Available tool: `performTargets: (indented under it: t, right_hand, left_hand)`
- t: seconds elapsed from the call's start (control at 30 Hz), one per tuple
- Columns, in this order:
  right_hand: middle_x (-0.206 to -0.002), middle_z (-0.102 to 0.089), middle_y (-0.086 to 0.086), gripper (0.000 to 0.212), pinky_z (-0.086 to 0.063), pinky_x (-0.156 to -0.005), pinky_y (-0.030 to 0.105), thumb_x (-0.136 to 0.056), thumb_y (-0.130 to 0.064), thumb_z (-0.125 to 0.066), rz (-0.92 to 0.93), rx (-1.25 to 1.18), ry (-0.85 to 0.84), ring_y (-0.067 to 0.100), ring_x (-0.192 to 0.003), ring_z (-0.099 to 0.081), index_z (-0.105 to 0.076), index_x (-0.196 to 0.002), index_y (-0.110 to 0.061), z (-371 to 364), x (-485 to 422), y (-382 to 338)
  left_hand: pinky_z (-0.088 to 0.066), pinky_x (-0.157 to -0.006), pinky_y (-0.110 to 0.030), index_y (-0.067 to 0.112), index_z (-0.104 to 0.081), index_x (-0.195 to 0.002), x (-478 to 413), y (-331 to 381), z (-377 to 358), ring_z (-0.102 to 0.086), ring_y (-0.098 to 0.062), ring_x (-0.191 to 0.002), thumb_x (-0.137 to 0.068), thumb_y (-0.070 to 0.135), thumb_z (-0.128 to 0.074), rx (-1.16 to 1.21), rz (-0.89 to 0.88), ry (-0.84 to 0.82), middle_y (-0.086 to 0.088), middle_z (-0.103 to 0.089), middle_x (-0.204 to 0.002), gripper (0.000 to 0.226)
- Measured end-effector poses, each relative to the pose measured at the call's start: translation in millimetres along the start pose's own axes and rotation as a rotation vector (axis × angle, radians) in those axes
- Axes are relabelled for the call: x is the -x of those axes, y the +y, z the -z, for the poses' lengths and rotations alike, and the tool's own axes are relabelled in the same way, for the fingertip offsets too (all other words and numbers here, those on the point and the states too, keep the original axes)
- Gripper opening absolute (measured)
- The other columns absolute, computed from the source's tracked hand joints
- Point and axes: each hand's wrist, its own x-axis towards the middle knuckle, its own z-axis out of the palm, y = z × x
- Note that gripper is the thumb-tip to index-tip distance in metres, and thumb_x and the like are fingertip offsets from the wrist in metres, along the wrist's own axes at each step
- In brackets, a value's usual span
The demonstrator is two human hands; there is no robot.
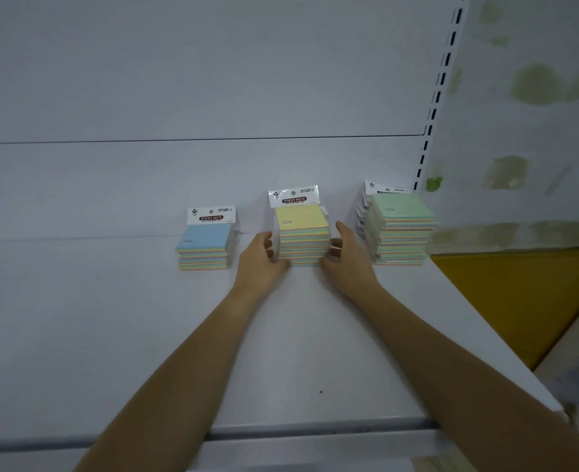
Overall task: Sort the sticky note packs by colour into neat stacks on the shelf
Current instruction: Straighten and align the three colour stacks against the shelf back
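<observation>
fingers (268, 246) of left hand (259, 267) and right hand (347, 264) curl round yellow stack (303, 233), hiding its lower corners.

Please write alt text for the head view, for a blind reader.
The left hand and right hand hold the sides of the yellow-topped stack of sticky note packs on a white shelf. A blue-topped stack stands to its left, a green-topped stack to its right.

Dim, flat, bluish light over the shelf (94, 318); faint shadows, soft focus, wide-angle edge bending.
</observation>
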Motion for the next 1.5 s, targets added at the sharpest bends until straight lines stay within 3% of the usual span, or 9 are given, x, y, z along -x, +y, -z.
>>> performTargets:
  t: [0.17,0.33,0.57,0.67,1.0,1.13,1.2,1.37,1.5]
  right_hand:
    - [-0.117,-0.063,0.02,0.057,-0.044,-0.095,0.039,-0.086,-0.006,-0.051,-0.003,0.093,-0.014,0.034,-0.11,-0.058,-0.03,-0.139,-0.012,-2.1,-1.2,3.5]
    - [-0.119,-0.064,0.01,0.039,-0.04,-0.087,0.022,-0.087,-0.009,-0.049,0.029,0.088,0.015,0.025,-0.11,-0.061,-0.049,-0.126,-0.009,-3.5,-1.7,3.9]
    - [-0.11,-0.063,0.008,0.042,-0.049,-0.089,0.039,-0.09,-0.015,-0.046,0.135,0.099,0.086,0.025,-0.104,-0.06,-0.042,-0.132,-0.017,-4.1,-0.3,3.1]
    - [-0.11,-0.056,0.0,0.045,-0.044,-0.089,0.033,-0.094,-0.019,-0.044,0.127,0.042,0.127,0.015,-0.103,-0.054,-0.036,-0.138,-0.016,-3.5,0.7,-0.5]
    - [-0.117,-0.062,0.008,0.027,-0.044,-0.092,0.031,-0.094,-0.015,-0.047,0.135,-0.006,0.227,0.02,-0.109,-0.058,-0.055,-0.118,-0.009,-3.9,-4.5,-1.7]
    - [-0.12,-0.057,0.011,0.036,-0.037,-0.093,0.025,-0.09,-0.011,-0.05,0.246,0.053,0.337,0.022,-0.112,-0.052,-0.05,-0.125,-0.008,-0.7,-0.1,-7.6]
    - [-0.117,-0.058,0.012,0.035,-0.038,-0.094,0.027,-0.088,-0.008,-0.053,0.351,0.068,0.436,0.024,-0.111,-0.053,-0.053,-0.123,-0.006,4.6,4.1,-16.5]
    - [-0.12,-0.057,0.012,0.033,-0.037,-0.095,0.022,-0.086,-0.006,-0.052,0.454,0.01,0.56,0.022,-0.112,-0.053,-0.056,-0.119,-0.006,41.5,4.1,-34.6]
    - [-0.129,-0.049,0.011,0.038,-0.027,-0.097,0.014,-0.089,-0.008,-0.048,0.3,0.044,0.549,0.022,-0.121,-0.045,-0.049,-0.127,-0.009,94.7,1.0,-13.2]
  left_hand:
    - [-0.051,-0.091,-0.034,0.0,-0.055,-0.118,-0.9,-0.9,1.4,-0.065,-0.029,-0.102,-0.077,-0.003,-0.056,-0.05,-0.013,0.002,-0.015,-0.066,-0.117,0.041]
    - [-0.049,-0.091,-0.033,0.005,-0.042,-0.133,3.6,4.6,-1.0,-0.061,-0.026,-0.106,-0.082,0.002,-0.057,-0.014,-0.058,0.036,-0.012,-0.055,-0.131,0.053]
    - [-0.048,-0.094,-0.03,0.012,-0.049,-0.129,3.9,5.7,-4.7,-0.059,-0.021,-0.112,-0.093,0.014,-0.047,-0.038,-0.216,0.051,-0.007,-0.061,-0.125,0.037]
    - [-0.042,-0.098,-0.029,0.015,-0.042,-0.136,2.4,8.4,-5.4,-0.056,-0.021,-0.116,-0.097,0.023,-0.04,-0.052,-0.168,0.108,-0.008,-0.06,-0.127,0.04]
    - [-0.04,-0.093,-0.025,0.016,-0.042,-0.137,-0.6,4.7,-4.9,-0.056,-0.022,-0.117,-0.098,0.025,-0.039,-0.06,-0.186,0.09,-0.008,-0.059,-0.128,0.041]
    - [-0.043,-0.103,-0.04,0.021,-0.035,-0.141,-3.2,0.1,-8.1,-0.052,-0.024,-0.121,-0.097,0.031,-0.037,-0.049,-0.168,0.072,-0.008,-0.055,-0.132,0.044]
    - [-0.036,-0.102,-0.034,0.019,-0.032,-0.142,-3.3,0.6,-8.4,-0.046,-0.026,-0.126,-0.097,0.031,-0.039,-0.107,-0.144,0.138,-0.011,-0.05,-0.134,0.047]
    - [-0.021,-0.099,-0.003,0.006,-0.044,-0.133,9.5,24.5,-2.2,-0.038,-0.014,-0.121,-0.091,0.016,-0.041,-0.151,-0.529,0.352,-0.014,-0.051,-0.13,0.044]
    - [-0.028,-0.096,-0.013,0.001,-0.046,-0.129,19.7,54.0,-29.3,-0.044,-0.02,-0.116,-0.089,0.006,-0.045,-0.161,-0.626,0.124,-0.02,-0.052,-0.125,0.041]
